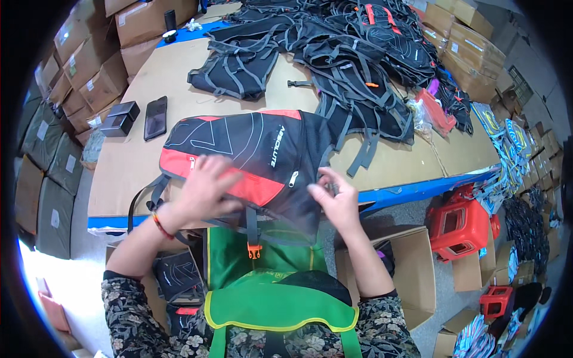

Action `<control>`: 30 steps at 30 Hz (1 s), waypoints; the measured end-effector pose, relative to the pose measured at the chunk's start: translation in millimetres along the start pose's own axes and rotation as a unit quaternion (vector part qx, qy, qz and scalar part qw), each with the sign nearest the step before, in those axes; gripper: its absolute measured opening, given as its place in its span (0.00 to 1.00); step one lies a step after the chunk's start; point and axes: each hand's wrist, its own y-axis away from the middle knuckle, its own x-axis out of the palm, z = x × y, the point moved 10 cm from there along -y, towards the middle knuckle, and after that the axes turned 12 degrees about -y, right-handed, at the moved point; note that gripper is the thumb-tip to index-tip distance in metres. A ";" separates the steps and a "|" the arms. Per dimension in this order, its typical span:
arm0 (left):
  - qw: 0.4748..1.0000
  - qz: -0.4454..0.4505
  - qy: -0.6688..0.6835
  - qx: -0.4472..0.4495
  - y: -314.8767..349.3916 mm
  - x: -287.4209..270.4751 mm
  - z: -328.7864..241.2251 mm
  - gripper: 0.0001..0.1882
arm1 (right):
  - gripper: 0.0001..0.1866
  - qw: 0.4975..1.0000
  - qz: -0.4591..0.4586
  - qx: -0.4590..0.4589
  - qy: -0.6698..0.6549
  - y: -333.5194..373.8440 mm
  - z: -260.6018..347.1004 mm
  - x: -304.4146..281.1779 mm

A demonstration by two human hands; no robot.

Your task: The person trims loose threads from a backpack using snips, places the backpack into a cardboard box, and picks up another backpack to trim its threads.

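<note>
reaching over the backpack (243, 144), left hand (206, 190) splays, grip apart; right hand (340, 204) curls, grip unclear.

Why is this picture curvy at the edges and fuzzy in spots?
In the head view, the wide lens leaves round black corners; in the head view, the left hand and the bag's lower right part look smeared, probably motion blur; in the head view, the floor glares white at left.

A dark phone (156, 119) lies near a small black box (121, 119), cartons (105, 82) stacked at upper left
</note>
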 end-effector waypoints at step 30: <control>0.995 0.080 -0.037 0.035 30.9 27.8 -85.9 0.16 | 0.11 0.916 0.164 -0.102 0.352 25.9 15.4 74.3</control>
